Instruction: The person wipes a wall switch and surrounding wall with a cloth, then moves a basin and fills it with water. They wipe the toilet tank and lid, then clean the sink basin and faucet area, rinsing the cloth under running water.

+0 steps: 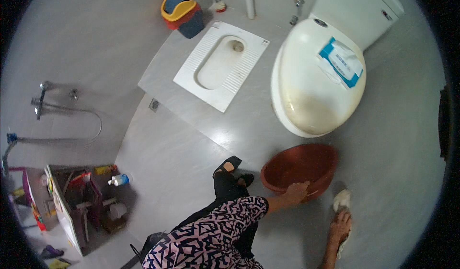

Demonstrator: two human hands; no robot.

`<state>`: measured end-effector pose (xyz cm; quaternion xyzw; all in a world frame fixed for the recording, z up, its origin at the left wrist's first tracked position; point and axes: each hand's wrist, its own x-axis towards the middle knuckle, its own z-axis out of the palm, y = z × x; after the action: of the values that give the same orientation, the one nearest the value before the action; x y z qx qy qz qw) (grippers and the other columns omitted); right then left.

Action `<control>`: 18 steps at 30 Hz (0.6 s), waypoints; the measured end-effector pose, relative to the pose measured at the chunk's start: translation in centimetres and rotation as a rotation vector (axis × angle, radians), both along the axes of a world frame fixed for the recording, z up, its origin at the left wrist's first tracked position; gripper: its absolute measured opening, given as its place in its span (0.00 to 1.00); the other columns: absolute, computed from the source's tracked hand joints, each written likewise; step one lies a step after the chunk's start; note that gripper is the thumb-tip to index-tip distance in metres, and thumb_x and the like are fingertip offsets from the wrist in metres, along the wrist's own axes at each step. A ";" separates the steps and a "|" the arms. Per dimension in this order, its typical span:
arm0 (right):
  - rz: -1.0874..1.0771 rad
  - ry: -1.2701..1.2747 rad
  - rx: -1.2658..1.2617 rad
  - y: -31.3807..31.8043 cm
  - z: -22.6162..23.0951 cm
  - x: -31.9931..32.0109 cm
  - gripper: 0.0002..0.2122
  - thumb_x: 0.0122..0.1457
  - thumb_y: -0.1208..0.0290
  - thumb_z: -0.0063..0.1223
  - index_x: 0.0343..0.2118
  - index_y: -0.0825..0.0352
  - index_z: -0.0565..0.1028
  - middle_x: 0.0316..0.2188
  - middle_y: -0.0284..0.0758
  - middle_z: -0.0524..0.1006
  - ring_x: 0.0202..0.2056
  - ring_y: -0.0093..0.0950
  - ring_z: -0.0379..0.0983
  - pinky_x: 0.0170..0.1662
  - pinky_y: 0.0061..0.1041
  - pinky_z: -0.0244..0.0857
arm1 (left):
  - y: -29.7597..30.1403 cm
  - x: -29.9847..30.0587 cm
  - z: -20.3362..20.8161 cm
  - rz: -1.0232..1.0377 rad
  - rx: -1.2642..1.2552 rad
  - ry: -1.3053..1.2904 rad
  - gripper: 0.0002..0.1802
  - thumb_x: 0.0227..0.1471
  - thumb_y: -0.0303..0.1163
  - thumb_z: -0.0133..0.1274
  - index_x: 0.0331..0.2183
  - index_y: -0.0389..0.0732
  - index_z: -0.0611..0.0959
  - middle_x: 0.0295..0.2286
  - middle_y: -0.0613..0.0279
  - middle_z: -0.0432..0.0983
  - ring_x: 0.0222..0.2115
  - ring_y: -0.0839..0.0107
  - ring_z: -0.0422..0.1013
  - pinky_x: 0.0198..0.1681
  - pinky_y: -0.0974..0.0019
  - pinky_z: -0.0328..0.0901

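My left hand [296, 192] grips the near rim of the round reddish-brown plastic basin [301, 168], which sits on the grey tiled floor [191, 149] before the white seated toilet [316, 77]. Just right, my right hand [339, 227] presses a crumpled white cloth [342, 200] against the floor.

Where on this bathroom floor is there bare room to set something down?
Bare grey floor lies between the white squat pan and the cluttered shelf corner. It is crowded around the red plastic basin, where the left hand and right hand work.
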<state>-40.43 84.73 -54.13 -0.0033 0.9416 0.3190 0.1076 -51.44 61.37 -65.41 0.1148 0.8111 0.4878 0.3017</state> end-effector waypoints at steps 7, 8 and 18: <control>-0.210 -0.387 -0.199 -3.9 1.4 1.7 0.11 0.55 0.66 0.45 0.39 0.62 0.72 0.40 0.38 0.68 0.43 0.38 0.65 0.47 0.36 0.62 | -13.9 0.3 1.7 -0.096 -0.054 0.126 0.13 0.51 0.33 0.48 0.39 0.41 0.73 0.29 0.45 0.76 0.33 0.48 0.73 0.35 0.48 0.66; -0.158 -0.445 -0.149 -3.4 0.8 3.0 0.11 0.55 0.66 0.46 0.39 0.62 0.72 0.39 0.38 0.69 0.43 0.38 0.65 0.47 0.37 0.62 | -16.2 0.7 1.9 -0.078 -0.070 0.114 0.12 0.50 0.33 0.48 0.38 0.41 0.73 0.29 0.46 0.76 0.32 0.48 0.73 0.34 0.48 0.66; 0.244 -0.629 0.222 2.0 4.1 10.0 0.30 0.57 0.57 0.43 0.61 0.61 0.51 0.59 0.36 0.57 0.57 0.38 0.54 0.56 0.44 0.52 | -39.2 5.2 5.0 0.177 -0.348 -0.052 0.17 0.42 0.35 0.55 0.38 0.43 0.76 0.31 0.50 0.76 0.37 0.52 0.72 0.40 0.54 0.67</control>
<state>-30.40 86.72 -50.03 -0.2019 0.8148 0.4131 0.3530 -46.22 22.20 -60.41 -0.0235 0.8821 0.3675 0.2936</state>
